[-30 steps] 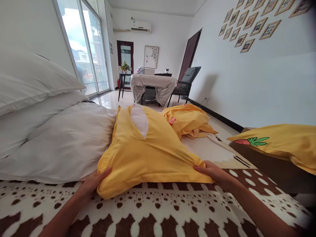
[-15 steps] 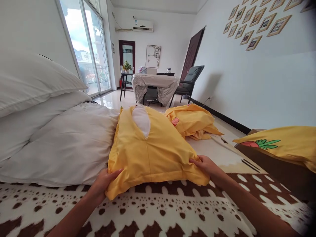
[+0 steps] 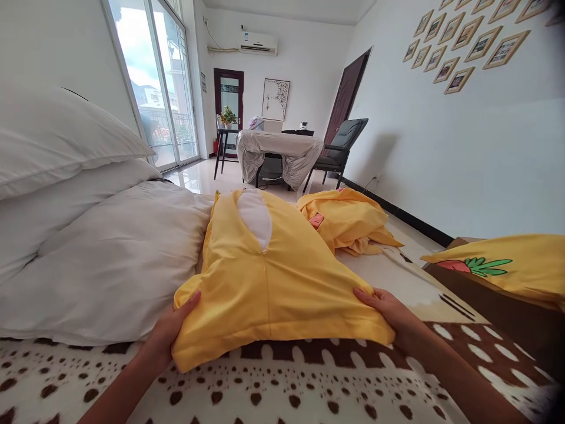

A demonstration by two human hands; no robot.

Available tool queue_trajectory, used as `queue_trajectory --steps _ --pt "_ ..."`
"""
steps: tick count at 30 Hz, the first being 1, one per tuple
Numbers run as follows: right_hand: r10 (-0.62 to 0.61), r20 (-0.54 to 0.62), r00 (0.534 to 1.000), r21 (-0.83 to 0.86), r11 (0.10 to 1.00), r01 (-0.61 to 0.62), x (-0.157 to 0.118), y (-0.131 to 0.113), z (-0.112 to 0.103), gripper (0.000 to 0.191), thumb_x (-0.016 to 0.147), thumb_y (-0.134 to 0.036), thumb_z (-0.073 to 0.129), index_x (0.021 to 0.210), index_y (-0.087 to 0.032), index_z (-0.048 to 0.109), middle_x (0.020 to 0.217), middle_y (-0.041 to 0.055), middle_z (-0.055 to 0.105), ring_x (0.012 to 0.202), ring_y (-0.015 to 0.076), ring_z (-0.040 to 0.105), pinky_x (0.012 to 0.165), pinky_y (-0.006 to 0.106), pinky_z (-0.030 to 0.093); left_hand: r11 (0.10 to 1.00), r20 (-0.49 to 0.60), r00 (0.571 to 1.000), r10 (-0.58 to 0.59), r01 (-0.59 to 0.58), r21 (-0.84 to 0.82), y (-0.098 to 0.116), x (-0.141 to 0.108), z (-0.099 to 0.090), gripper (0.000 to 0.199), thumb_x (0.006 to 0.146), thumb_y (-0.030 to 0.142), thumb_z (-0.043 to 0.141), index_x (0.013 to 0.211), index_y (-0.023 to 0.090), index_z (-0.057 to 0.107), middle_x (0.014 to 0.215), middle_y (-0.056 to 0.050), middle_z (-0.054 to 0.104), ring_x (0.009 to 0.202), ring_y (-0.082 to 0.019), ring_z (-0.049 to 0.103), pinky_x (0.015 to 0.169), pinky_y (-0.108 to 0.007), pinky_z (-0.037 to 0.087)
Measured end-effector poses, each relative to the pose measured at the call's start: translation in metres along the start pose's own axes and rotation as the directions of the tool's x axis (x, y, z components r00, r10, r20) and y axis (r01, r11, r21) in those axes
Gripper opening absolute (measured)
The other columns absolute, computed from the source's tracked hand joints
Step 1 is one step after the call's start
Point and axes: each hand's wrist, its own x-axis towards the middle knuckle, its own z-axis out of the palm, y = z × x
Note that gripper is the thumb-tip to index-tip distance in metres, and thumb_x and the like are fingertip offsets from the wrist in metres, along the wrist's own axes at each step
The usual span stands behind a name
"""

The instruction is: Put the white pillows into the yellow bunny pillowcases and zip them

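A yellow pillowcase (image 3: 282,294) with a white pillow (image 3: 255,217) inside lies in front of me. The white shows through a long slit in the cover, toward its far end. My left hand (image 3: 170,324) grips the near left corner, thumb on top and fingers hidden beneath. At the near right corner my right hand (image 3: 388,309) holds the cloth the same way. The near edge is pulled taut between both hands, just above the patterned blanket (image 3: 247,388).
White pillows (image 3: 101,265) are stacked on the left. Behind on the right lies a crumpled yellow cover (image 3: 353,218). A yellow pillow with a carrot print (image 3: 521,265) rests over a cardboard box (image 3: 494,300). Farther back stand a covered table (image 3: 280,141) and a dark chair (image 3: 342,147).
My hands have moved apart and slightly toward me, the left one leftward and the right one rightward. The near edge of the pillowcase is stretched wider and flatter.
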Motion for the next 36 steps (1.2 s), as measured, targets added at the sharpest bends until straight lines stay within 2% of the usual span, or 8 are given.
queue_trajectory --steps 3,5,9,13,17,21,27,36 --pt "0.057 0.132 0.99 0.002 0.998 -0.057 0.003 -0.004 -0.005 0.04 0.072 -0.053 0.069 0.092 -0.018 0.066 0.094 0.0114 0.072 0.082 0.0276 0.069 0.07 0.033 0.056 0.999 0.144 0.99 -0.002 -0.004 0.043 -0.001 0.004 -0.007 0.064 0.071 0.038 0.075 0.127 0.016 0.052 0.102 -0.014 0.071 0.089 -0.03 0.069 0.068 -0.035 0.06" --pt "0.057 0.134 0.989 0.002 0.998 -0.058 0.006 -0.008 -0.003 0.04 0.072 -0.052 0.069 0.091 -0.017 0.066 0.094 0.0113 0.072 0.081 0.0272 0.069 0.07 0.033 0.056 0.999 0.175 0.985 0.007 -0.013 0.035 -0.002 0.007 -0.009 0.065 0.07 0.035 0.076 0.127 0.016 0.052 0.106 -0.014 0.07 0.093 -0.031 0.068 0.072 -0.036 0.06" --pt "-0.052 0.029 0.998 -0.048 0.997 0.053 0.018 -0.008 0.016 0.041 0.066 -0.047 0.074 0.095 -0.019 0.065 0.091 0.0074 0.073 0.08 0.027 0.068 0.063 0.031 0.054 1.0 0.091 0.996 0.023 -0.024 0.01 -0.005 0.013 -0.003 0.063 0.07 0.031 0.077 0.126 0.017 0.052 0.105 -0.013 0.07 0.09 -0.03 0.069 0.071 -0.036 0.06" --pt "-0.16 -0.083 0.984 0.0 0.987 0.161 0.034 0.007 0.029 0.05 0.067 -0.054 0.069 0.104 -0.021 0.062 0.1 0.0071 0.072 0.092 0.0297 0.066 0.069 0.033 0.056 0.998 -0.026 1.0 0.0 -0.002 -0.07 -0.011 0.014 0.002 0.061 0.073 0.033 0.073 0.128 0.019 0.051 0.106 -0.011 0.07 0.089 -0.029 0.069 0.072 -0.036 0.06" --pt "-0.103 -0.06 0.993 0.057 0.993 0.107 0.041 0.019 0.026 0.053 0.067 -0.056 0.069 0.107 -0.022 0.061 0.104 0.0071 0.071 0.099 0.031 0.065 0.077 0.035 0.056 0.99 -0.052 0.997 -0.064 0.056 -0.131 -0.015 0.015 0.0 0.064 0.074 0.042 0.071 0.131 0.022 0.048 0.105 -0.01 0.07 0.091 -0.03 0.069 0.074 -0.039 0.06" --pt "-0.056 -0.065 0.996 0.023 0.998 0.058 0.04 0.02 0.021 0.052 0.071 -0.057 0.066 0.109 -0.022 0.061 0.102 0.0077 0.072 0.095 0.0314 0.066 0.075 0.036 0.056 0.986 -0.111 0.985 -0.131 0.119 -0.113 -0.017 0.015 -0.002 0.07 0.072 0.044 0.073 0.133 0.02 0.047 0.104 -0.011 0.071 0.094 -0.031 0.068 0.075 -0.039 0.059" --pt "-0.088 -0.056 0.995 -0.015 0.996 0.087 0.044 0.024 0.018 0.054 0.072 -0.058 0.065 0.11 -0.02 0.061 0.107 0.0087 0.07 0.098 0.0317 0.065 0.076 0.035 0.056 0.961 -0.102 0.976 -0.195 0.169 -0.217 -0.016 0.014 0.001 0.07 0.075 0.044 0.07 0.134 0.016 0.046 0.104 -0.013 0.07 0.093 -0.029 0.068 0.078 -0.037 0.059" --pt "-0.107 -0.066 0.992 -0.024 0.994 0.106 0.044 0.027 0.016 0.056 0.073 -0.057 0.065 0.114 -0.02 0.059 0.108 0.0087 0.07 0.101 0.0328 0.064 0.073 0.034 0.056 0.961 -0.106 0.972 -0.212 0.187 -0.203 -0.019 0.019 -0.002 0.068 0.079 0.045 0.065 0.135 0.014 0.044 0.102 -0.013 0.071 0.091 -0.028 0.069 0.076 -0.036 0.06"
